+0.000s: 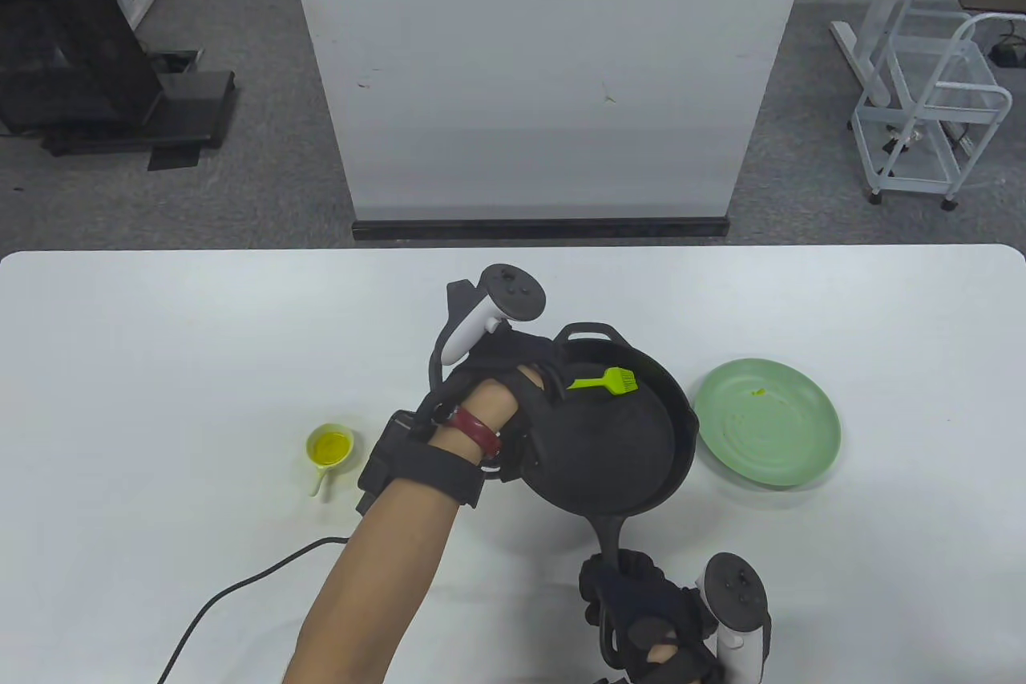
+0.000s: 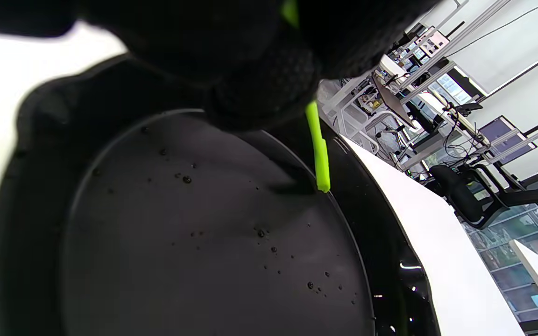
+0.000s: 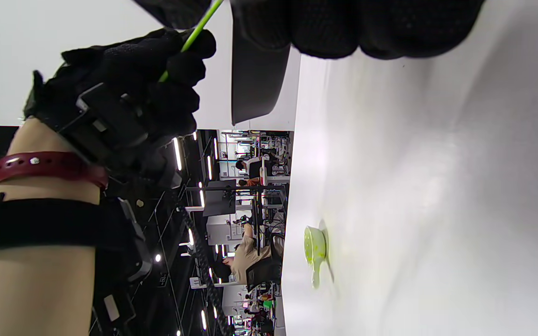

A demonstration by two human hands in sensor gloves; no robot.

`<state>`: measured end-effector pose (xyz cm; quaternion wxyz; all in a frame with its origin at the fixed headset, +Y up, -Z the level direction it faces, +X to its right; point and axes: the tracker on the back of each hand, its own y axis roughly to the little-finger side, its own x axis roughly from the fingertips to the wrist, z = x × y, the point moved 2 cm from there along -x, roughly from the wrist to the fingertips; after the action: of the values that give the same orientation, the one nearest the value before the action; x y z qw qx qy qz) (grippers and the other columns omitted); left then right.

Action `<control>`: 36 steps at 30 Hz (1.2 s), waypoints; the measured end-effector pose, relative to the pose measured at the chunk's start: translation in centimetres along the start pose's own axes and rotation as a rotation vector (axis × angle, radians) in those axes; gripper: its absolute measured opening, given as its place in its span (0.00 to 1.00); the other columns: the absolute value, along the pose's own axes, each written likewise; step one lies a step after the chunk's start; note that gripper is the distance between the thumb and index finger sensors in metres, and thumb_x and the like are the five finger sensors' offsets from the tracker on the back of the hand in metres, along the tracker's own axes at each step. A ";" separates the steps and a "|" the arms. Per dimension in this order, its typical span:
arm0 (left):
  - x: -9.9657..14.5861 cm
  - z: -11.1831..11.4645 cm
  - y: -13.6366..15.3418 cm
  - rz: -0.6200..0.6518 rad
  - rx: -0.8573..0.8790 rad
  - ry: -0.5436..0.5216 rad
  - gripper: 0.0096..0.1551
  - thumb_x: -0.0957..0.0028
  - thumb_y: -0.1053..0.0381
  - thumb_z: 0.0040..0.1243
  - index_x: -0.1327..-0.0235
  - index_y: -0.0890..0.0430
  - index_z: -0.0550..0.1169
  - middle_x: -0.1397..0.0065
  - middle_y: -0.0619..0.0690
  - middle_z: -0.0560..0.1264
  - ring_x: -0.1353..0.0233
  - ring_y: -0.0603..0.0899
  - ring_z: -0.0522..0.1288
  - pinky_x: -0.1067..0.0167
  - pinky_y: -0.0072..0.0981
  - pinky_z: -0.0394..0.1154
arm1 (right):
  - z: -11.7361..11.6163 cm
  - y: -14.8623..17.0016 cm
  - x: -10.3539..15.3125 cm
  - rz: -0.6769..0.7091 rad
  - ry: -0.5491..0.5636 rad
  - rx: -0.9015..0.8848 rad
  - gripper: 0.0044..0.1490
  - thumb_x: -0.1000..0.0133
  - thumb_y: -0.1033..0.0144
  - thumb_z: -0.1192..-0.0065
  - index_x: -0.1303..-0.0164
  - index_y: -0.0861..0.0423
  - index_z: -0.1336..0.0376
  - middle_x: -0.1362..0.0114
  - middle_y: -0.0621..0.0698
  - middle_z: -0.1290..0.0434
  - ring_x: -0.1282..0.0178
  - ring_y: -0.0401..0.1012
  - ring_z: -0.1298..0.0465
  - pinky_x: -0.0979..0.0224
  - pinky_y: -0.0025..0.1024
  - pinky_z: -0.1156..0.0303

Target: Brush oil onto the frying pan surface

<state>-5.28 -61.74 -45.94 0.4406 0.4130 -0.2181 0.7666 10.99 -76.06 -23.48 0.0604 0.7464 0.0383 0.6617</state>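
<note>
Table view. We see the frying pan (image 1: 609,435) lifted and tilted over the middle of the worktop (image 1: 160,331), its long handle running toward the near edge into our right hand (image 1: 649,620), which grips it. Our left hand (image 1: 513,379) sits at the pan's left rim and holds the green brush (image 1: 605,382). The brush's long axis lies left to right, bristle head pointing right, over the far part of the pan's floor. The oil cup (image 1: 329,447) stands left of the left forearm, well apart from the pan; the green plate (image 1: 768,421) lies just right of it.

Left wrist view. The fingers (image 2: 259,93) are closed round the brush handle; the green strip slants down to meet the pan floor near its rim. Small droplets speckle the dark surface.

Right wrist view. The right fingers (image 3: 325,23) curl closed at the top edge, apparently round the handle. The left hand pinches the brush stem.

We judge the left hand nearer the work; strokes would run along the brush's axis.
</note>
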 end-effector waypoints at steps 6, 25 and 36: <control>-0.7 0.2 -0.1 -0.029 -0.061 -0.032 0.25 0.48 0.48 0.59 0.40 0.57 0.77 0.58 0.50 0.84 0.76 0.53 0.80 0.75 0.44 0.81 | 0.1 0.0 0.1 0.011 0.006 -0.004 0.30 0.49 0.53 0.44 0.48 0.63 0.40 0.39 0.66 0.35 0.41 0.63 0.33 0.46 0.45 0.28; 2.4 -2.0 1.2 -0.185 -0.455 -0.237 0.26 0.49 0.43 0.60 0.45 0.57 0.81 0.61 0.50 0.86 0.76 0.55 0.81 0.74 0.47 0.80 | 0.1 0.2 0.1 -0.007 0.022 -0.024 0.30 0.49 0.54 0.43 0.47 0.64 0.40 0.39 0.66 0.35 0.41 0.63 0.33 0.46 0.44 0.28; 6.3 -2.0 -1.9 -0.088 -0.661 -0.412 0.25 0.49 0.46 0.63 0.45 0.58 0.81 0.63 0.50 0.86 0.75 0.57 0.81 0.73 0.48 0.80 | 0.0 0.3 0.0 -0.025 0.018 -0.018 0.30 0.49 0.54 0.43 0.47 0.64 0.40 0.39 0.67 0.35 0.41 0.63 0.33 0.46 0.44 0.28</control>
<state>-6.26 -56.23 -41.96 0.5293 0.4028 -0.5193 0.5366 10.97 -76.33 -23.42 0.0749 0.7391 0.0422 0.6680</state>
